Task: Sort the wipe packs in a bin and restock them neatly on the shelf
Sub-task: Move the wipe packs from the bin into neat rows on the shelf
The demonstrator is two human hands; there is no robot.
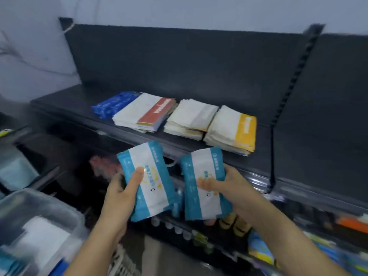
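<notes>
Just below the shelf point(65, 100) front edge, both hands are up with teal-and-white wipes. The left hand point(117, 196) grips the left pack point(157, 188), thumb on its face. The right hand point(239, 188) grips the right pack point(201, 164) the same way. Too blurred to tell if each is one pack or a few.

On the shelf sits a row: blue packs point(115, 104), red stack point(145, 112), white stack point(191, 118), yellow stack point(231, 128). Bin point(39, 200) at lower left has more packs inside.

Step looks like restocking, mid-carry, teal kind not yet shelved. Next move likely calls for lifting over the edge and laying both flat in a free spot, probably right of the yellow stack, edges squared to the row.
</notes>
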